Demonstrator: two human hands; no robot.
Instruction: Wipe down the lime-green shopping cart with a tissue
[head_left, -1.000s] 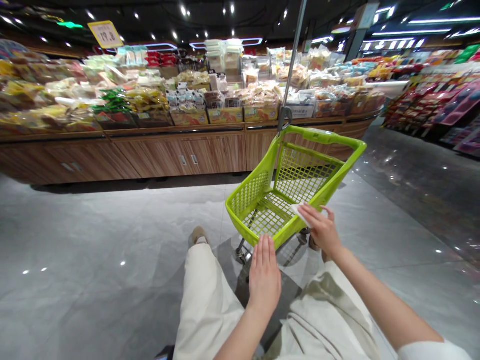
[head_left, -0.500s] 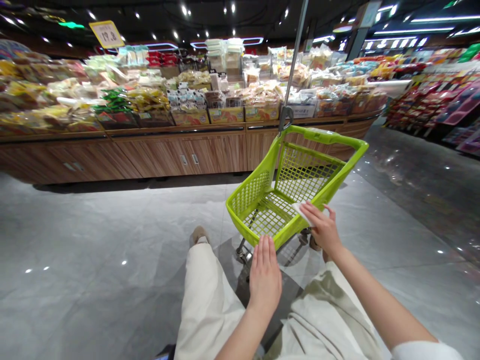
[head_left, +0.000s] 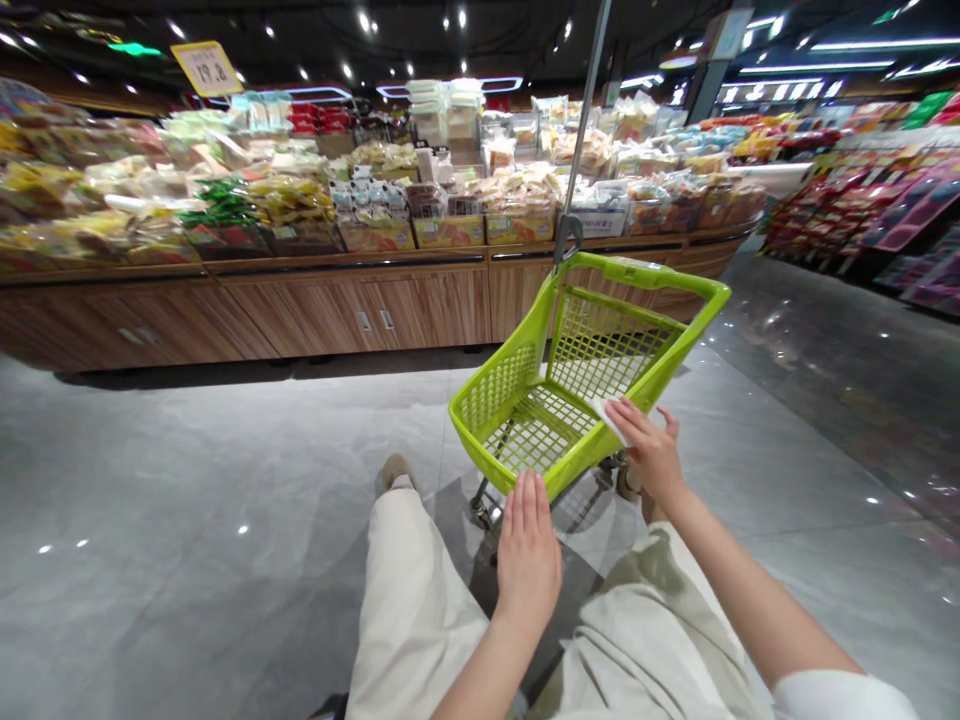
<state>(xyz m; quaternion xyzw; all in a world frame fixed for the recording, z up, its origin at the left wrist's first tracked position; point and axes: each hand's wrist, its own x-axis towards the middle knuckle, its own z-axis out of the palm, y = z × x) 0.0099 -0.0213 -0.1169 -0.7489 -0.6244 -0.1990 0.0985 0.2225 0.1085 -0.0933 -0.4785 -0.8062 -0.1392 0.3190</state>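
Note:
A lime-green shopping cart with a latticed plastic basket stands in front of me, nothing lying in its basket. My left hand rests at the basket's near edge, fingers straight and together over the rim; its thumb is hidden. On the right-hand rim, my right hand presses a small white cloth or tissue against the green plastic. Most of this white piece is covered by the fingers, and the little finger sticks out apart from the others.
A grey metal pole rises from the cart's far left corner. Behind the cart runs a wooden display counter heaped with packaged food, with a price sign above. My legs straddle the cart's near end on grey tile floor.
My right hand has slid a little way along the side rim, away from me, with the white cloth or tissue. The left hand stays at the near edge. The view has shifted slightly.

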